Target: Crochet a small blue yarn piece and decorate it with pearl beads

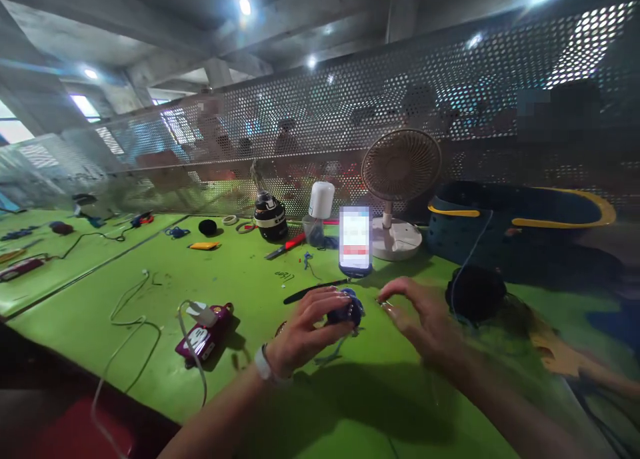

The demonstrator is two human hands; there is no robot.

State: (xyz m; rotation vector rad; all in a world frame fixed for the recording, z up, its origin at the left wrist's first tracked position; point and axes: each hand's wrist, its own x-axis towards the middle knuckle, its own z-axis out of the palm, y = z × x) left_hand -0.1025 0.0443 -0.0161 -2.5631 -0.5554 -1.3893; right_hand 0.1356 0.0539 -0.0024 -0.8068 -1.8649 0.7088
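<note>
My left hand (310, 322), with a pale band at its wrist, is closed around a small dark-blue piece of crochet (354, 307) held just above the green table. A strand trails below the piece. To its right, my right hand (415, 312) pinches a thin, shiny, needle-like piece (384, 303) between thumb and forefinger, apart from the crochet. Most of that thin piece is hidden by the fingertips. Behind both hands a phone (355, 242) stands upright with its screen lit. A long black strip-like tool (313, 291) lies behind my left hand.
On the left lies a purple power bank (205, 332) with a white cable. A fan (395, 239), a white-topped container (322, 200) and a black jar (271, 218) line the back. A dark basket (520, 209) and black yarn ball (476, 294) sit right; another person's hand (565, 352) shows there.
</note>
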